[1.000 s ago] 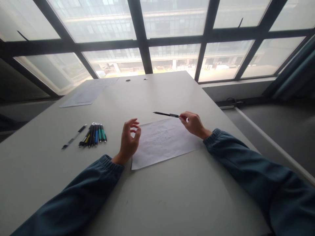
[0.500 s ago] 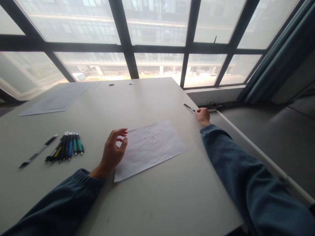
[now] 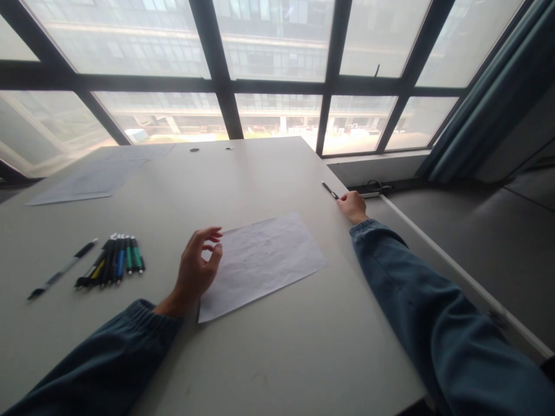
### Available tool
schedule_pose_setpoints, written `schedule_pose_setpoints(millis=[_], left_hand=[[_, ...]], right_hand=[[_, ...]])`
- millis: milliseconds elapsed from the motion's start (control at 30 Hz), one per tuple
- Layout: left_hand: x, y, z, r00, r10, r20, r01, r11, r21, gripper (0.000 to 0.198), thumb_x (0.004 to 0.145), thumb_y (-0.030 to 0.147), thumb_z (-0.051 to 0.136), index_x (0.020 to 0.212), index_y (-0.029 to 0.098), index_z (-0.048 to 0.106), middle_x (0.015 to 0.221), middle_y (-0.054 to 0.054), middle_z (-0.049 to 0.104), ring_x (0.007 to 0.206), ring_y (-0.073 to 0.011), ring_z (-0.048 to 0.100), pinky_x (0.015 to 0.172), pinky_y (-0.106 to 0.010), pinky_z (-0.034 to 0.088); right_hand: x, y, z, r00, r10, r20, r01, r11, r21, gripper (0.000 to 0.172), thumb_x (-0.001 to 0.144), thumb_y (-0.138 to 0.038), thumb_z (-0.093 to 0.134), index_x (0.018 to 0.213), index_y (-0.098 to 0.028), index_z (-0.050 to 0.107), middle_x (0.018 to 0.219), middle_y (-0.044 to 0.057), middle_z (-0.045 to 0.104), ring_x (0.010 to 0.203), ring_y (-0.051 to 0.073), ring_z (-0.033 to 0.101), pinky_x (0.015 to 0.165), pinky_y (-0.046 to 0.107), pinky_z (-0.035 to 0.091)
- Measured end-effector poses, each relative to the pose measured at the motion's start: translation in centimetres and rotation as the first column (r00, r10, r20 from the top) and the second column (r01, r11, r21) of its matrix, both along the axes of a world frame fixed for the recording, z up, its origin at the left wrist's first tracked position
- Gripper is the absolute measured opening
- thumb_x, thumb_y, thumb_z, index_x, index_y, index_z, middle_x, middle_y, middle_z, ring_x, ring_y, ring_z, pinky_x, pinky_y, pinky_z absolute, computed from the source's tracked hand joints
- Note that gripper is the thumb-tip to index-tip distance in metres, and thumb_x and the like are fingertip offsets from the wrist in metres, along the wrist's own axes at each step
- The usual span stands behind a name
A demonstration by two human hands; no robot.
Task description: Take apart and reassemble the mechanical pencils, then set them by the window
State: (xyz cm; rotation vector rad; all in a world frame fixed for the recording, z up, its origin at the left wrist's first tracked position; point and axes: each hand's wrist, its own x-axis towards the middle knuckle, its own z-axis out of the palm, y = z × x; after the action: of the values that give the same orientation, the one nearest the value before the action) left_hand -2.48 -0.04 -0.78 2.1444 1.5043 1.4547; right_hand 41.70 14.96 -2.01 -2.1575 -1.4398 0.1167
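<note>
My left hand (image 3: 199,266) hovers at the left edge of a white sheet of paper (image 3: 277,254), fingers curved and apart, with nothing between them. Faint marks show on the sheet. Out at the table's right edge, my right hand (image 3: 352,205) has its fingers closed on the near end of a dark pen (image 3: 330,190). The pen's far end points toward the window. To the left of my left hand lies a bunch of several pens (image 3: 113,261), mostly black, with blue, green and yellow ones. A single clear-and-black pen (image 3: 63,270) lies apart from them, further left.
More paper sheets (image 3: 89,179) lie at the far left of the white table (image 3: 277,358). Two small round fittings, one of them a dark disc (image 3: 194,150), sit near the back edge. Windows stand behind; a blue curtain (image 3: 477,115) hangs at right.
My right hand has shifted slightly left and toward me, with the pen still in its fingers. The view has moved a little; my left hand keeps its pose.
</note>
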Motion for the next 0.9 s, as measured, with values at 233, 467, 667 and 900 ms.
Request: schedule_pose_setpoints(millis=[233,467,667,900], left_hand=[[-0.1,0.1,-0.2,1.000,-0.005,-0.006,0.005,1.000,0.011,0.032,0.091,0.023,0.058,0.122,0.023,0.061,0.107,-0.005,0.064,0.090,-0.0176,0.064,0.074,-0.030,0.056],[0.0,0.0,0.1,1.000,-0.015,-0.028,0.015,1.000,0.018,0.025,0.091,0.022,0.057,0.115,0.023,0.064,0.106,-0.005,0.064,0.089,-0.0178,0.064,0.073,-0.030,0.057],[0.2,-0.1,0.3,0.999,-0.030,-0.043,0.031,0.999,0.029,0.020,0.091,0.021,0.057,0.109,0.022,0.066,0.107,-0.005,0.064,0.089,-0.0176,0.064,0.072,-0.030,0.057],[0.0,0.0,0.1,0.997,-0.039,-0.059,0.039,0.999,0.003,0.017,0.091,0.021,0.057,0.104,0.021,0.068,0.105,-0.005,0.066,0.088,-0.0172,0.065,0.071,-0.029,0.057]], right_hand=[[-0.2,-0.1,0.1,1.000,0.006,0.009,-0.006,1.000,-0.006,0.021,0.086,-0.032,0.066,0.089,-0.017,0.081,0.097,0.017,0.078,0.098,0.028,0.074,0.086,0.033,0.053],[-0.2,0.0,0.1,1.000,-0.015,0.008,0.016,1.000,-0.004,0.026,0.090,-0.028,0.058,0.094,-0.015,0.081,0.100,0.020,0.078,0.099,0.028,0.073,0.085,0.032,0.053],[-0.3,0.0,-0.1,1.000,-0.029,-0.012,0.029,1.000,0.010,0.025,0.090,-0.027,0.058,0.094,-0.015,0.081,0.100,0.020,0.077,0.098,0.030,0.073,0.084,0.034,0.052],[-1.1,-0.6,0.7,1.000,0.017,-0.009,-0.016,0.990,0.142,0.034,0.096,-0.025,0.045,0.096,-0.014,0.078,0.101,0.018,0.077,0.099,0.028,0.070,0.086,0.033,0.050]])
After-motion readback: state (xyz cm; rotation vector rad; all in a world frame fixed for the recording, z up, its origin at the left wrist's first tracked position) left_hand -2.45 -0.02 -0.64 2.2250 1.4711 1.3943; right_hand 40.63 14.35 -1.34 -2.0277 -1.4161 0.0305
